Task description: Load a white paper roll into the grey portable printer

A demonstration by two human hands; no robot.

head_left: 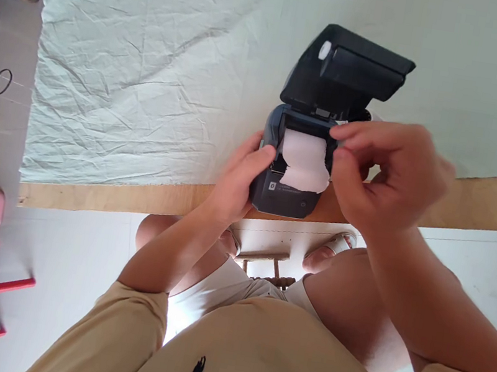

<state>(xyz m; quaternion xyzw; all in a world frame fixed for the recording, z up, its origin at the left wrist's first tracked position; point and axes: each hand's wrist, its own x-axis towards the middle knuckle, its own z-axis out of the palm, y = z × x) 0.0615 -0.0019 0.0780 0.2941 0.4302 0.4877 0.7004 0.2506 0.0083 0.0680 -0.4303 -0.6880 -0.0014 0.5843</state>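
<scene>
At the counter's (110, 194) front edge: a printer (283, 203), lid (363, 75) up, 1 paper roll (304, 151) inside.
Best keep the roll square and the body steady; your left hand (239, 178) clamps its left side, your right hand's (387, 170) thumb and forefinger nearly meet at the right rim, any pinch unclear.

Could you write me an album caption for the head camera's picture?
Left hand holding an open dark printer, white paper roll inside, right hand at the printer's edge.
</scene>
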